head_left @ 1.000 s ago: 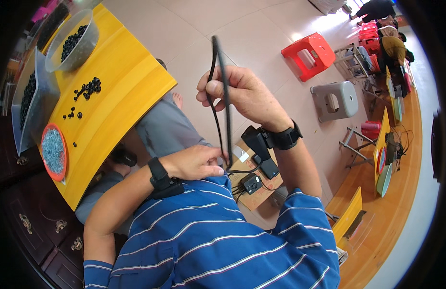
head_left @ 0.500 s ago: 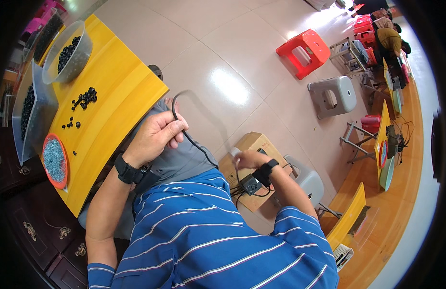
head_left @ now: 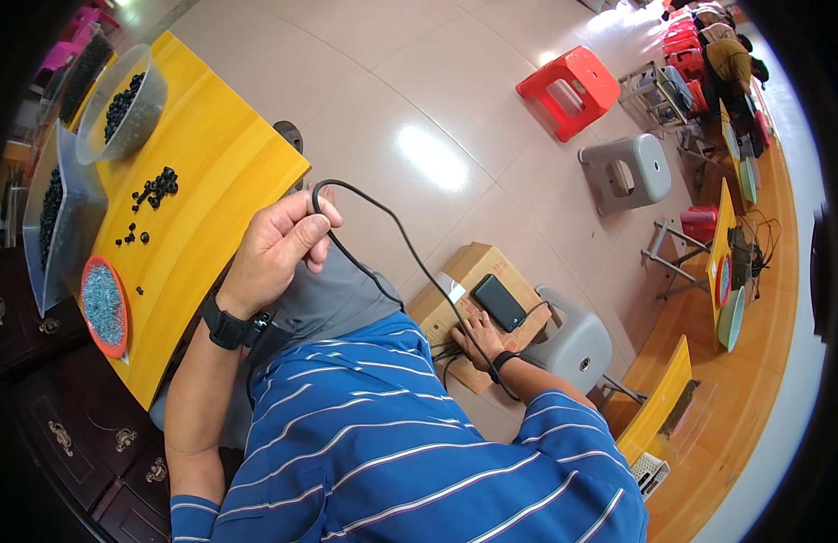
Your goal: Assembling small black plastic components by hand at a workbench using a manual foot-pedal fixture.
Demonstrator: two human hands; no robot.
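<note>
My left hand is closed in a pinch on a black cable, near the corner of the yellow table. From those fingers the cable loops up and runs down right, across my right wrist. A second stretch drops toward my lap. My right hand rests palm down on a cardboard box, fingers spread. Just beyond its fingertips lies a flat black rectangular device, with a thin cable at its right end. More dark cables show beside my right hand; what lies under the palm is hidden.
The yellow table holds a clear tub of small black parts, loose black parts and a red-rimmed dish of bluish pieces. Grey stools and a red stool stand right. People sit far right.
My right hand has shifted from the white piece at the box's top edge to lie flat on the box, uncovering the black device. The cable has risen into a wide loop; my left hand moved slightly left.
</note>
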